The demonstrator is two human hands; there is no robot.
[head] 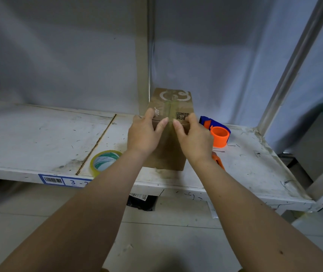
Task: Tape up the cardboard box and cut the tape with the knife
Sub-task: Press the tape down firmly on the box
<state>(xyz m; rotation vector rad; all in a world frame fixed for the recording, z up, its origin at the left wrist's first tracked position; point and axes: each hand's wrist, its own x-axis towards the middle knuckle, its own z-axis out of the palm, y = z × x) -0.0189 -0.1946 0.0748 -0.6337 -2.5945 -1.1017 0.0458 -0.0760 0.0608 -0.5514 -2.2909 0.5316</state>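
Observation:
A brown cardboard box [171,107] stands on the white shelf [39,134], flaps closed, with a strip of clear tape running down its middle seam. My left hand [144,134] and my right hand [193,137] both press on the box's near top edge, thumbs on either side of the tape strip. A roll of clear tape [104,160] lies flat on the shelf to the left of the box. An orange object [218,160], possibly the knife, peeks out behind my right wrist; most of it is hidden.
An orange and blue tape dispenser [216,131] sits right of the box. A beige upright post [142,55] rises behind the box, and a metal post [294,65] stands at right. The shelf's front edge bears a barcode label [58,180].

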